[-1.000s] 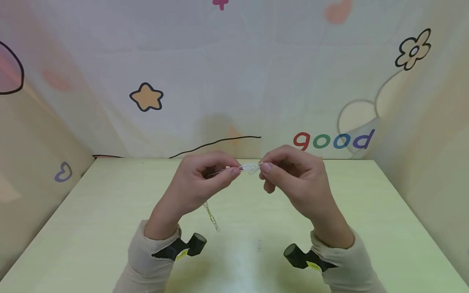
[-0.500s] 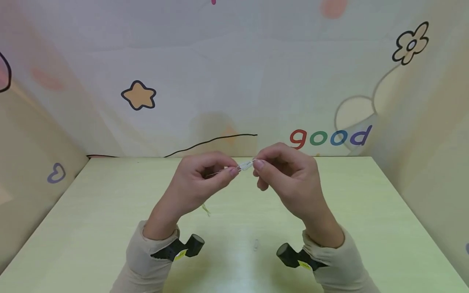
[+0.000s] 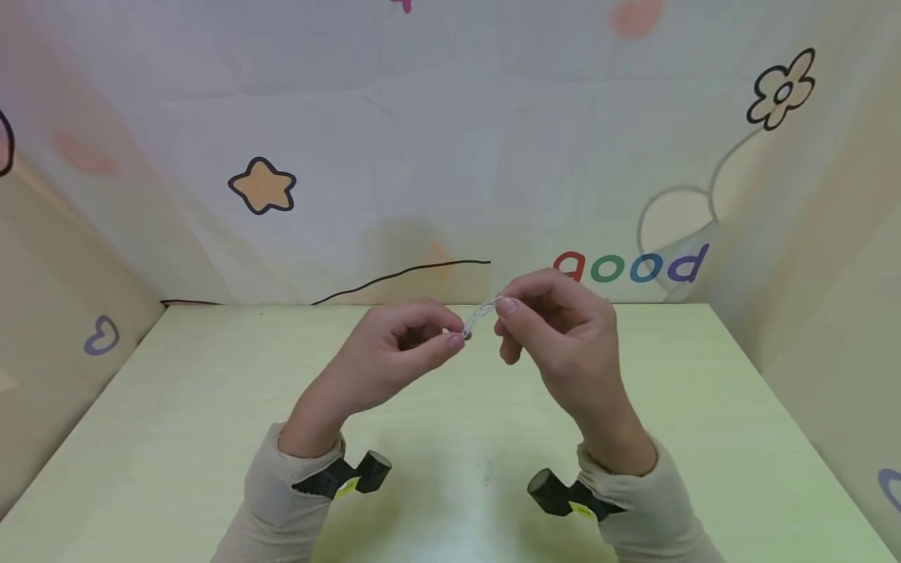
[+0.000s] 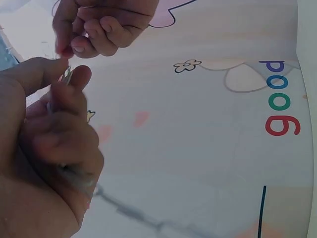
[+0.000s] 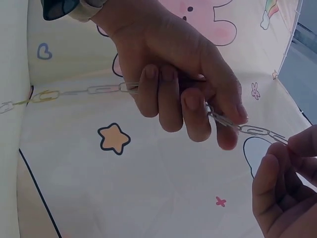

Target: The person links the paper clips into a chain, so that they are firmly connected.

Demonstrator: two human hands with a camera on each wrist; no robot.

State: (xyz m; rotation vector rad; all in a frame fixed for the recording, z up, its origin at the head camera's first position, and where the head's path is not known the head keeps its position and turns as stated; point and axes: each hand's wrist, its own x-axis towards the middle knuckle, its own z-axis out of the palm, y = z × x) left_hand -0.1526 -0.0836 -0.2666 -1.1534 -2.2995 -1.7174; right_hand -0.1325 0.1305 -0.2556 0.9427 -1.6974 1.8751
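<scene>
A chain of linked paper clips (image 3: 482, 313) stretches between the two hands above the table. The left hand (image 3: 394, 352) pinches it between thumb and forefinger. Slightly higher, the right hand (image 3: 566, 340) pinches the chain's end clip with thumb and fingertip. In the right wrist view, silver paper clips (image 5: 255, 130) run from the left hand (image 5: 171, 89) down to the right hand (image 5: 290, 186). The rest of the chain, with a yellow clip (image 5: 46, 95) in it, trails out behind the left hand. Fingers hide the links inside the left hand.
One loose paper clip (image 3: 488, 473) lies on the pale table (image 3: 232, 407), between the forearms. A printed cloth (image 3: 450, 156) with a star, a flower and the word "good" encloses the back and sides. Black cameras (image 3: 373, 471) are strapped to both wrists.
The chain's tail that hung below the left hand has gone out of the head view. The clips between the hands now slant up toward the right hand, which has moved slightly up and left.
</scene>
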